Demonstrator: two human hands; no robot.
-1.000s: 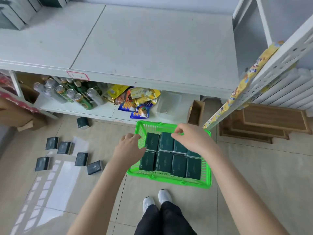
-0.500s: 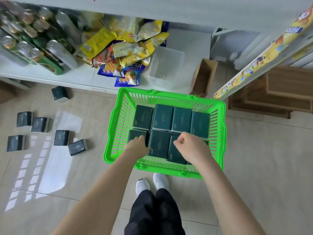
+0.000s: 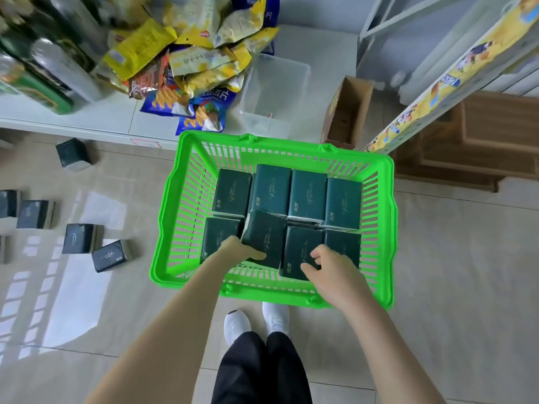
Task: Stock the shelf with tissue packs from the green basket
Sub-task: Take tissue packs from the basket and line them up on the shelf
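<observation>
Tissue pack point(image 3: 264, 242) tilted in left hand point(image 3: 236, 252); right hand point(image 3: 332, 269) grips next pack point(image 3: 302, 247).

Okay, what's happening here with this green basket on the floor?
A person stands over the green basket, which sits on the floor before a low shelf. The left hand grips a tilted pack in the near row. The right hand pinches the neighbouring pack. Other packs lie around them in the basket, and loose packs lie on the floor to the left.
</observation>
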